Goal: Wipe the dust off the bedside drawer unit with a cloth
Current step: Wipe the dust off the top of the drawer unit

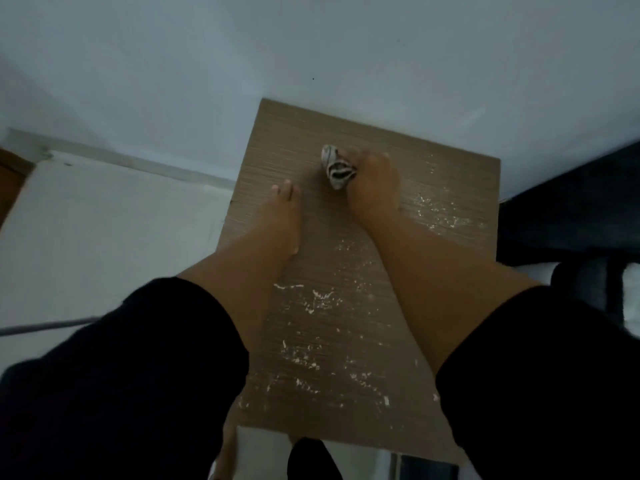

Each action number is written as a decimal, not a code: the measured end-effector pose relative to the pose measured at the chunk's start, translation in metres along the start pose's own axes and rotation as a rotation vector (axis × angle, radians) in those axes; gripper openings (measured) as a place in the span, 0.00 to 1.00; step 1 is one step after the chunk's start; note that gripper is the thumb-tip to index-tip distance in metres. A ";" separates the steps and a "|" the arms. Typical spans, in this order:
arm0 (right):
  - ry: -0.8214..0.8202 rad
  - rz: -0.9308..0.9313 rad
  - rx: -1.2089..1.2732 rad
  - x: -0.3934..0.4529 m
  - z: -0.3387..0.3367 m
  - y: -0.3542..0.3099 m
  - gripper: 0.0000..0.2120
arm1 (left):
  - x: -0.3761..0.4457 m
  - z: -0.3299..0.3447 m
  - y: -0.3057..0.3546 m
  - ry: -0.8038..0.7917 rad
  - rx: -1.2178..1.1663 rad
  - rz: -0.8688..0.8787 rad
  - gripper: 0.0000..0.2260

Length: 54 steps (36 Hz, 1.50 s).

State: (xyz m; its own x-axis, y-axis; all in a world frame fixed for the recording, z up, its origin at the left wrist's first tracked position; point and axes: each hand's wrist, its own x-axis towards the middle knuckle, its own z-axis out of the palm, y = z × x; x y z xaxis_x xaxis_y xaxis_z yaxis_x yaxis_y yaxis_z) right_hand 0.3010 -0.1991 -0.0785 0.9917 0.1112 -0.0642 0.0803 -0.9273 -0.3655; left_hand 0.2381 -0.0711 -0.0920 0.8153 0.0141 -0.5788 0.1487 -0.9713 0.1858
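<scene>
One brown wood-grain bedside drawer unit [346, 265], top flecked with white dust, on which one crumpled black-and-white striped cloth [336, 168] is gripped by the right hand [375, 185], left hand [281, 216] laid flat, fingers straight

I note a pale grey-blue wall [311, 46] ahead, beyond the grip. White floor [104, 237] lies left of it, a skirting board [138, 164] along its far edge. Dark furniture [571, 202] sits right; detail too dim to tell.
</scene>
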 end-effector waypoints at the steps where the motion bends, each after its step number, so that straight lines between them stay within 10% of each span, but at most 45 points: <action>1: -0.001 0.011 -0.007 0.012 0.000 0.005 0.17 | 0.004 0.003 0.003 -0.005 0.004 -0.025 0.45; 21: -0.135 -0.014 -0.032 0.085 0.011 0.024 0.15 | 0.029 0.010 0.003 -0.029 -0.026 -0.013 0.33; 27: -0.207 -0.130 -0.134 0.033 0.020 0.031 0.18 | 0.023 0.004 0.004 -0.077 0.123 -0.057 0.50; 38: -0.391 -0.129 -0.086 -0.134 0.019 0.023 0.22 | -0.014 0.022 -0.002 0.051 0.052 0.032 0.33; 47: -0.370 -0.103 -0.035 -0.145 0.020 0.026 0.20 | -0.029 0.025 0.005 0.061 0.094 0.101 0.35; 54: -0.043 0.055 0.054 -0.065 -0.002 0.047 0.15 | -0.011 0.012 0.034 0.021 0.076 0.098 0.42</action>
State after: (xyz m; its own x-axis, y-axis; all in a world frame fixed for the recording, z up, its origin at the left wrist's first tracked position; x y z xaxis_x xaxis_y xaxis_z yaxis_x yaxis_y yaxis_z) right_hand 0.2402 -0.2507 -0.0895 0.9891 0.0771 -0.1252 0.0193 -0.9121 -0.4095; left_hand 0.2271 -0.1073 -0.0890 0.8354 -0.0774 -0.5441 0.0257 -0.9835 0.1793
